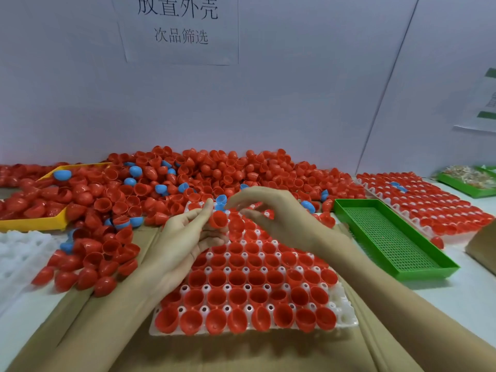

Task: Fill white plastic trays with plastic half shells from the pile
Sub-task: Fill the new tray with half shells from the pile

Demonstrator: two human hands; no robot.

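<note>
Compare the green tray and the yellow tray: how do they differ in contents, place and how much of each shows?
The green tray lies right of the white tray and its perforated floor is bare; the yellow tray sits at the far left, holding red half shells and a blue one. The green tray shows whole; the yellow tray is partly buried by the pile and cut by the frame edge. Both are shallow, rectangular and plastic.

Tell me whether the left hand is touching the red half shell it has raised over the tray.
Touching. The head view shows the left hand holding the red half shell, thumb and fingers directly against it.
</note>
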